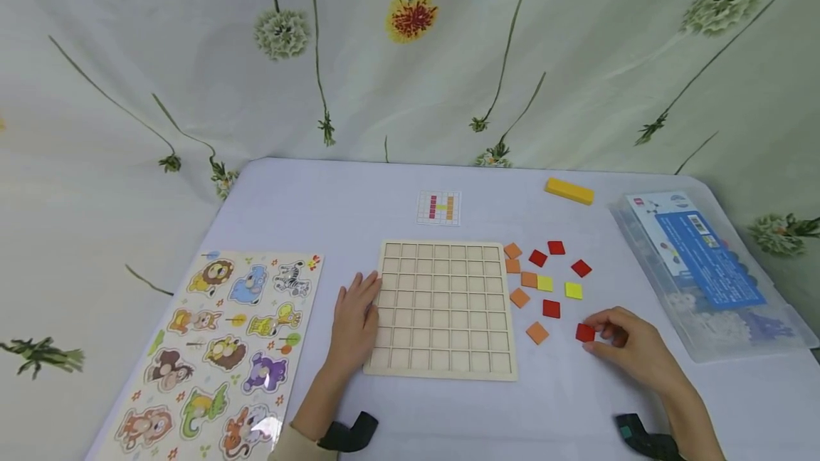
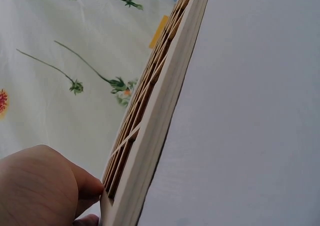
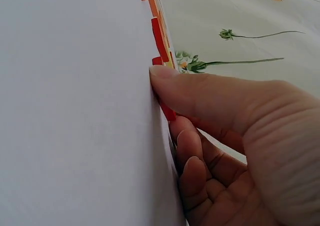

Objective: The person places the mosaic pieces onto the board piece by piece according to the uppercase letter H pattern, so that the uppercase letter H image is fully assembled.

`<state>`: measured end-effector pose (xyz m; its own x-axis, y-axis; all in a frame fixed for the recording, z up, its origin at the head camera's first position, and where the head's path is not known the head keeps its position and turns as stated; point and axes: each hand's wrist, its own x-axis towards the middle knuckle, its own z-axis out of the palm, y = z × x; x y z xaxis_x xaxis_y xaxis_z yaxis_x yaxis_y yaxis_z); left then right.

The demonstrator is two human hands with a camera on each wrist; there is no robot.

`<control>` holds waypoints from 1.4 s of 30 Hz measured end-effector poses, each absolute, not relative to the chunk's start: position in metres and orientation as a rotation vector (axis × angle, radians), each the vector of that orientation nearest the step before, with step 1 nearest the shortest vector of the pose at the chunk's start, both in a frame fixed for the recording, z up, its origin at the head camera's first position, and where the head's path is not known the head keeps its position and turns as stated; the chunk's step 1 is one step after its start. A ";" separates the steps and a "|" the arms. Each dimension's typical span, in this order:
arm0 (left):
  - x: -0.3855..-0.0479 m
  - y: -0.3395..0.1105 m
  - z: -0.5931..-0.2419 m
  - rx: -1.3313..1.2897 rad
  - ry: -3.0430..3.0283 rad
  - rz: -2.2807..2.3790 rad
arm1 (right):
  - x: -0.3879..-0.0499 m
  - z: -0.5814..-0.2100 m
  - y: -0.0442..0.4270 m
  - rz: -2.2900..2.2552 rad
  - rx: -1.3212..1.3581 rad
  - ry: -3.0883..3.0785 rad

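Note:
A wooden grid board (image 1: 445, 310) lies flat on the table, its cells bare. My left hand (image 1: 354, 326) rests against its left edge with fingers extended; the left wrist view shows the thumb side touching the board's corner (image 2: 131, 186). To the right of the board, my right hand (image 1: 634, 347) pinches a red square tile (image 1: 585, 333) between thumb and fingers, low at the tabletop. Part of that tile is hidden by the thumb in the right wrist view. Between board and hand lie several orange tiles (image 1: 537, 333), other red tiles (image 1: 551, 309) and two yellow tiles (image 1: 573, 291).
Behind the board lies a small pattern card (image 1: 438, 208) with a coloured H shape. A yellow bar (image 1: 569, 191) sits at the back right, near a clear plastic box (image 1: 711, 276) with a blue label. An animal picture board (image 1: 218, 354) covers the table's left side.

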<state>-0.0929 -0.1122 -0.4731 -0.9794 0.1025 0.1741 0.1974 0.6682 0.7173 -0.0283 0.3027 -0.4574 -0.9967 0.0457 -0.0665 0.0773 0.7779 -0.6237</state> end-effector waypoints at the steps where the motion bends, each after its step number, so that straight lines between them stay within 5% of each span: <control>1: -0.093 -0.112 -0.473 -0.250 -2.761 -1.205 | -0.029 -0.457 0.303 -1.026 0.093 2.927; 18: -0.092 -0.112 -0.473 -0.262 -2.753 -1.184 | -0.050 -0.432 0.282 -1.101 -0.109 3.104; 42: -0.091 -0.112 -0.472 -0.258 -2.750 -1.199 | -0.141 -0.407 0.158 -1.408 -0.326 2.824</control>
